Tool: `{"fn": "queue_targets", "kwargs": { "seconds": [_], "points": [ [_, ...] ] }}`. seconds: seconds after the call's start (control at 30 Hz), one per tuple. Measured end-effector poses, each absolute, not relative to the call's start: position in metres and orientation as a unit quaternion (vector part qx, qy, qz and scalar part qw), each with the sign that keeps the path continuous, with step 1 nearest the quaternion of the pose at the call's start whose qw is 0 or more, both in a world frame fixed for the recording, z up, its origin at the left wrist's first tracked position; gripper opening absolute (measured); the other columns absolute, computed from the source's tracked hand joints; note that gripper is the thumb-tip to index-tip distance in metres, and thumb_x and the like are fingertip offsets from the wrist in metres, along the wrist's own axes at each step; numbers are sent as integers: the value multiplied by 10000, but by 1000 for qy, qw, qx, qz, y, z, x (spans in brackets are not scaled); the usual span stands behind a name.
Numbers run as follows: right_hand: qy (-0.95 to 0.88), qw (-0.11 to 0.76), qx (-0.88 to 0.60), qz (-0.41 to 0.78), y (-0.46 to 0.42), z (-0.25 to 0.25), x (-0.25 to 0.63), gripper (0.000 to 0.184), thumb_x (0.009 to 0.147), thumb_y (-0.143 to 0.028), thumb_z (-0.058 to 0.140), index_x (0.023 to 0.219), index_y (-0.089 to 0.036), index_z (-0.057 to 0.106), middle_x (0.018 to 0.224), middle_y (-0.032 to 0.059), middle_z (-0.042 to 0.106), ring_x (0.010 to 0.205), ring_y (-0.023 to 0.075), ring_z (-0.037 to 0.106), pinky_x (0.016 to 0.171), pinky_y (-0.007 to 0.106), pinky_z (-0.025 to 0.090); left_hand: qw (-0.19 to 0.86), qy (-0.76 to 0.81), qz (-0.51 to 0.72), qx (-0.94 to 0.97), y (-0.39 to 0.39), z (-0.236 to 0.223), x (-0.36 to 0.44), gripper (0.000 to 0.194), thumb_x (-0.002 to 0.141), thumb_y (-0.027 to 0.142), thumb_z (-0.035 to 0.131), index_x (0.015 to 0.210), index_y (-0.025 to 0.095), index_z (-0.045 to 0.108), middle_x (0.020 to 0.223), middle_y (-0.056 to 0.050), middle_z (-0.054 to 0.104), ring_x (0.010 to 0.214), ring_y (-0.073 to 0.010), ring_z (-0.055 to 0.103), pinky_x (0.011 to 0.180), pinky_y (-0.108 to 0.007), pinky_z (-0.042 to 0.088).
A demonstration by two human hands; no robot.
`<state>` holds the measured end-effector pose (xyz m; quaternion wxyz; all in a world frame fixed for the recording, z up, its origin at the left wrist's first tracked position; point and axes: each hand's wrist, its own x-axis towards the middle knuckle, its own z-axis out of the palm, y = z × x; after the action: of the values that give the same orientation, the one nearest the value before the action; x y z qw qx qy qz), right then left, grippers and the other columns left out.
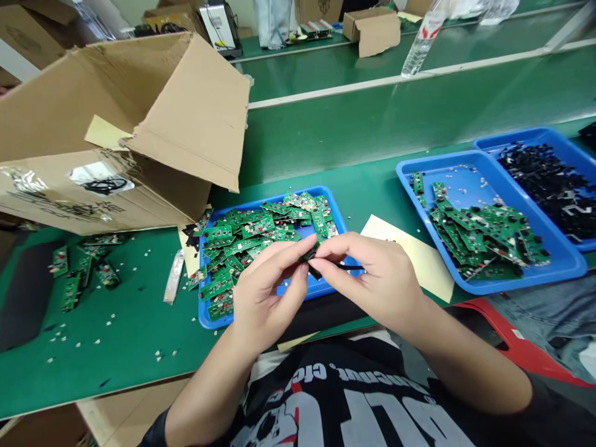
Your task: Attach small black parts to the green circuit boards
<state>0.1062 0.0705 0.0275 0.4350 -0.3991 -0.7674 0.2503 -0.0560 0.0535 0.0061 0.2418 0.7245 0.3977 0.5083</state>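
Both hands meet over the front right part of a blue tray (342,214) heaped with small green circuit boards (251,226). My left hand (270,288) pinches a small black part (307,255) between thumb and forefinger. On the other side of that part, the thumb and forefinger of my right hand (372,273) are closed on it as well. A bit of green shows beside the part, but its exact kind is hidden by the fingertips. A thin black strip (351,267) sticks out under my right fingers; whether it joins the part, I cannot tell.
A large open cardboard box (186,112) stands at the left. Loose boards (72,288) and a silvery strip (174,277) lie on the green table (135,323). At right, one blue tray (405,180) holds boards, another (535,135) black parts. A bottle (421,46) leans behind.
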Motion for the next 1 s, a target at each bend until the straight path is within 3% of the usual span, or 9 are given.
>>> {"fn": "queue_targets", "kwargs": {
  "seconds": [0.23,0.33,0.5,0.63,0.7,0.77,0.87,1.0],
  "points": [
    [-813,348,-410,225,74,29,113,160,861,-132,504,728,-165,587,664,2,645,577,100,563,575,215,412,142,428,461,764,59,10,-57,335,809,59,607,1097,217,673,896,-13,719,732,-87,646,679,-184,534],
    [-838,331,-403,160,73,30,111,202,871,-135,471,698,-166,570,620,8,609,565,115,537,573,242,385,128,437,444,771,60,9,-55,272,806,69,605,1032,190,695,879,-19,732,722,-91,660,675,-179,541],
    [-835,320,-441,73,72,25,105,242,860,-131,443,642,-182,533,545,9,541,517,126,481,546,272,339,162,464,460,739,62,7,-45,240,806,92,602,1000,185,707,807,-15,725,675,-93,651,632,-184,548],
    [-742,341,-573,75,85,18,129,178,835,-159,472,670,-198,525,586,17,551,534,139,485,548,284,344,224,474,502,687,61,4,-45,240,786,87,615,964,206,723,780,1,717,629,-80,637,562,-159,537],
    [-665,382,-628,131,89,14,145,88,799,-151,524,727,-200,535,619,2,559,537,126,505,547,272,372,261,485,523,650,61,2,-49,241,778,92,632,962,215,728,787,2,719,619,-75,632,546,-148,529],
    [-637,398,-596,283,85,11,152,23,810,-195,557,800,-206,540,687,-1,589,595,124,564,574,258,435,311,493,539,608,61,0,-51,227,775,130,659,973,216,730,783,-7,720,594,-75,619,519,-149,518],
    [-589,406,-485,503,67,5,144,198,767,-258,648,906,-217,513,813,8,621,729,136,631,678,275,525,367,499,550,560,63,-6,-47,233,775,212,691,1006,197,725,736,-20,709,519,-69,570,470,-160,492],
    [-500,464,-462,567,47,-9,129,292,723,-205,663,944,-228,473,828,-2,621,740,124,640,737,299,554,319,508,532,598,69,-15,-35,200,803,230,664,989,185,722,784,-31,721,577,-89,606,508,-176,509]
  ]
}}
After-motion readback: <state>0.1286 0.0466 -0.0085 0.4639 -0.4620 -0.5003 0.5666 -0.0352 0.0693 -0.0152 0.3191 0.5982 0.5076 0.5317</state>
